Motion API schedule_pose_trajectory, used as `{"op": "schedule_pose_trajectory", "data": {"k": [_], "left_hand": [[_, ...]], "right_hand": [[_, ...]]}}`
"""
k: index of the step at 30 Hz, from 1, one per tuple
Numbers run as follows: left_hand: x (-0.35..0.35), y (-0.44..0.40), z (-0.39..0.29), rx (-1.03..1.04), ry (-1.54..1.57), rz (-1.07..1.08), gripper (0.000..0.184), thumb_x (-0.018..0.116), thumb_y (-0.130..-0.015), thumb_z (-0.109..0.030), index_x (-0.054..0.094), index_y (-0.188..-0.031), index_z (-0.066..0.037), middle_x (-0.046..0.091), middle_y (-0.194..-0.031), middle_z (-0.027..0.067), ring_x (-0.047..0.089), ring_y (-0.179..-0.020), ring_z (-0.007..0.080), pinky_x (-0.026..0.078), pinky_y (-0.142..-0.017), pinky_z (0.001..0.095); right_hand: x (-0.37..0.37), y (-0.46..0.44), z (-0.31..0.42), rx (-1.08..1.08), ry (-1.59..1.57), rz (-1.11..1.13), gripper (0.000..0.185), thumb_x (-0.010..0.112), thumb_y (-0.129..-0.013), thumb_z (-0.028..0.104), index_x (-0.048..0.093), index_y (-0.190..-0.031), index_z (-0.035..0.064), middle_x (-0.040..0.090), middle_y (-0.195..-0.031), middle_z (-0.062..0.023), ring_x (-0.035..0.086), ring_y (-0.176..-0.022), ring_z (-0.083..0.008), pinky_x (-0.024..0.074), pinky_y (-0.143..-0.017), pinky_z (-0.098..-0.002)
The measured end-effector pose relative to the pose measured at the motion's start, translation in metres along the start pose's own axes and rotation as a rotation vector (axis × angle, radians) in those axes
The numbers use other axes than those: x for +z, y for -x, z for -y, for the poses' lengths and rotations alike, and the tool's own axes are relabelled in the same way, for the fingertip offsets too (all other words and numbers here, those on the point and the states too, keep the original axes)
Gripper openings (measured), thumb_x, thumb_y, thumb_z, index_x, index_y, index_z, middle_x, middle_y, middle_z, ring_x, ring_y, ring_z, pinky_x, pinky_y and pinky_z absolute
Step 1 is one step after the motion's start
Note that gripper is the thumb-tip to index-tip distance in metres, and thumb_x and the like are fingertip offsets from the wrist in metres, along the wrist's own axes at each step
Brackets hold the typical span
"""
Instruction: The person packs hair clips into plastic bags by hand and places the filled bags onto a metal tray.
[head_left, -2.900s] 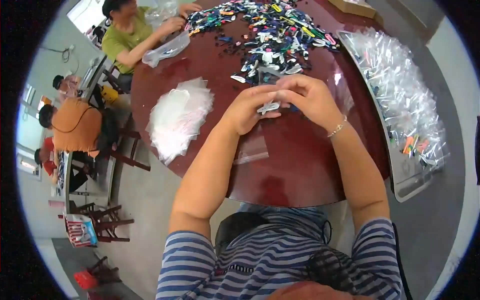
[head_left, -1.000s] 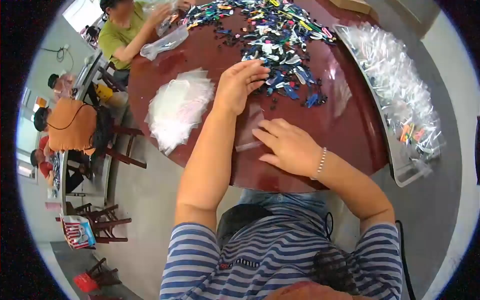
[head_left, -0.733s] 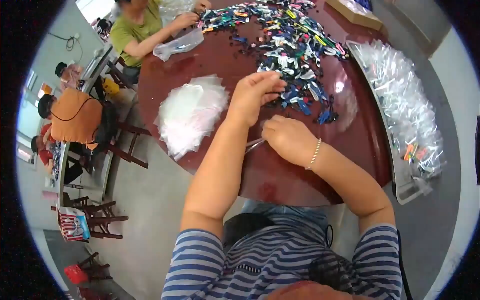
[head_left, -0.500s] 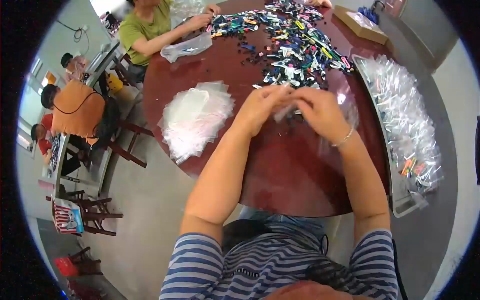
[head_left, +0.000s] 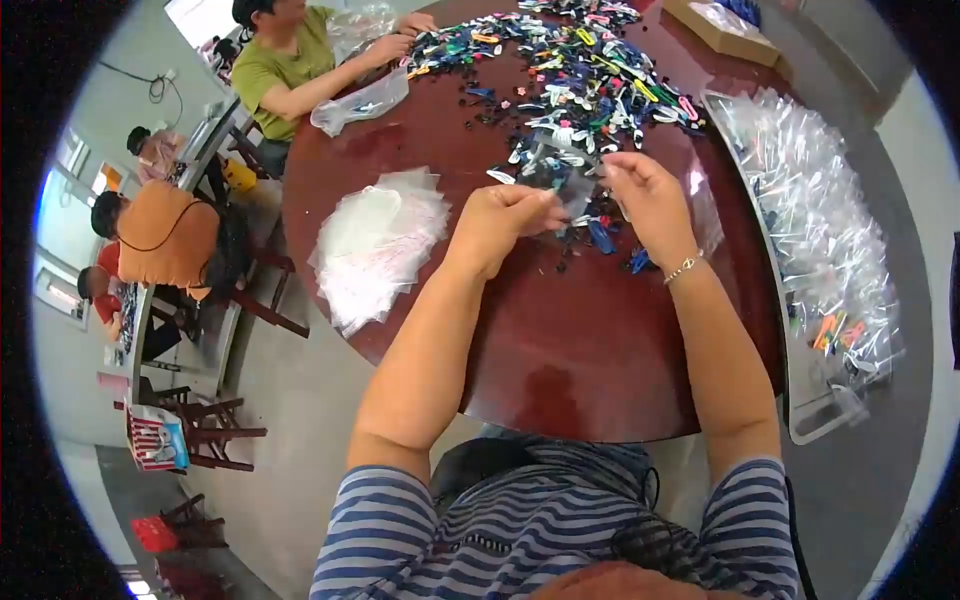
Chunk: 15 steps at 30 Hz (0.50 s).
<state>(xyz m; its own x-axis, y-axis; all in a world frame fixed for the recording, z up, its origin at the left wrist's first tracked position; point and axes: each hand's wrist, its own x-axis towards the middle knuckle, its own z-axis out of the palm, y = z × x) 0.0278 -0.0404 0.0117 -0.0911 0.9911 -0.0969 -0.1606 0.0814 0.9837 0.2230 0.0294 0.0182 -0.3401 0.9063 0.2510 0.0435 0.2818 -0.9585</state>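
Observation:
A small clear plastic bag is pinched between the thumb and fingers of my left hand, held above the near end of the pile of hair clips. My right hand, with a bracelet at its wrist, is beside the bag's right edge. Its thumb and forefinger are pinched together; what they hold is too small to make out. A few dark blue clips lie on the table under and between my hands. Left of my left hand is a fanned stack of flat clear bags.
On the right, a tray holds a heap of filled clear bags. A cardboard box stands at the table's far right. Across the round table, a person in a green shirt handles clips near another plastic bag.
My hands have moved apart, the right one to the right. The bag between them now shows spread out, and the blue clips beneath have come into view.

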Motion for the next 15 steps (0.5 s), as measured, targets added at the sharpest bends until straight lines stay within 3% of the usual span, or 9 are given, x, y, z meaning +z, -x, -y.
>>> {"op": "schedule_pose_trajectory", "data": {"k": [4, 6, 7, 9, 10, 12, 15], "left_hand": [[0.0, 0.0, 0.003, 0.009, -0.054, 0.008, 0.02, 0.064, -0.089, -0.016, 0.067, -0.09, 0.004, 0.07, -0.085, 0.0135, 0.067, -0.073, 0.0175, 0.053, -0.071, 0.0273], [-0.001, -0.002, 0.006, 0.03, -0.036, 0.023, 0.018, 0.065, -0.088, -0.014, 0.068, -0.09, 0.003, 0.07, -0.084, 0.0129, 0.067, -0.072, 0.0173, 0.053, -0.07, 0.0274], [-0.001, -0.001, 0.007, 0.031, -0.039, 0.021, 0.018, 0.065, -0.088, -0.014, 0.068, -0.09, 0.003, 0.07, -0.084, 0.0129, 0.067, -0.072, 0.0173, 0.053, -0.07, 0.0274], [0.0, 0.0, 0.006, 0.04, -0.028, 0.027, 0.016, 0.065, -0.087, -0.013, 0.068, -0.089, 0.003, 0.07, -0.083, 0.012, 0.066, -0.071, 0.0169, 0.053, -0.07, 0.0274], [0.0, 0.001, 0.006, 0.043, -0.029, 0.027, 0.016, 0.065, -0.087, -0.013, 0.068, -0.089, 0.003, 0.07, -0.083, 0.012, 0.066, -0.071, 0.0169, 0.053, -0.07, 0.0274], [0.001, 0.002, 0.004, 0.061, -0.031, 0.041, 0.016, 0.066, -0.086, -0.012, 0.069, -0.088, 0.004, 0.069, -0.08, 0.011, 0.066, -0.072, 0.0156, 0.053, -0.07, 0.0272], [0.004, 0.005, 0.001, 0.108, -0.153, 0.048, 0.015, 0.066, -0.085, -0.01, 0.069, -0.086, 0.005, 0.069, -0.078, 0.0098, 0.065, -0.072, 0.0136, 0.052, -0.069, 0.0265]], "right_hand": [[0.005, 0.005, 0.01, -0.144, 0.035, -0.1, 0.018, 0.059, -0.092, 0.01, 0.061, -0.106, 0.0005, 0.064, -0.095, -0.0025, 0.059, -0.083, -0.0065, 0.0464, -0.073, -0.0201], [0.008, 0.009, 0.015, -0.352, 0.138, -0.151, 0.016, 0.063, -0.088, 0.007, 0.062, -0.102, 0.0, 0.065, -0.099, -0.005, 0.061, -0.086, -0.011, 0.0473, -0.077, -0.0236], [0.009, 0.01, 0.019, -0.354, 0.135, -0.151, 0.016, 0.063, -0.088, 0.007, 0.062, -0.102, 0.0, 0.065, -0.099, -0.005, 0.061, -0.086, -0.011, 0.0473, -0.077, -0.0236], [0.009, 0.013, 0.026, -0.702, 0.477, -0.245, 0.018, 0.067, -0.081, 0.004, 0.063, -0.098, 0.0, 0.065, -0.101, -0.0082, 0.062, -0.09, -0.0201, 0.0484, -0.081, -0.03], [0.01, 0.013, 0.027, -0.706, 0.476, -0.246, 0.018, 0.067, -0.081, 0.004, 0.063, -0.098, 0.0, 0.065, -0.101, -0.0082, 0.062, -0.09, -0.0201, 0.0484, -0.081, -0.03], [0.013, 0.014, 0.027, -0.778, 0.549, -0.203, 0.022, 0.069, -0.075, 0.003, 0.064, -0.096, 0.0025, 0.065, -0.101, -0.0107, 0.06, -0.094, -0.0284, 0.0469, -0.083, -0.037], [0.016, 0.017, 0.032, -0.854, 0.693, -0.158, 0.024, 0.069, -0.074, 0.005, 0.064, -0.097, 0.0043, 0.064, -0.099, -0.0103, 0.059, -0.093, -0.0291, 0.0446, -0.083, -0.0393]]}}
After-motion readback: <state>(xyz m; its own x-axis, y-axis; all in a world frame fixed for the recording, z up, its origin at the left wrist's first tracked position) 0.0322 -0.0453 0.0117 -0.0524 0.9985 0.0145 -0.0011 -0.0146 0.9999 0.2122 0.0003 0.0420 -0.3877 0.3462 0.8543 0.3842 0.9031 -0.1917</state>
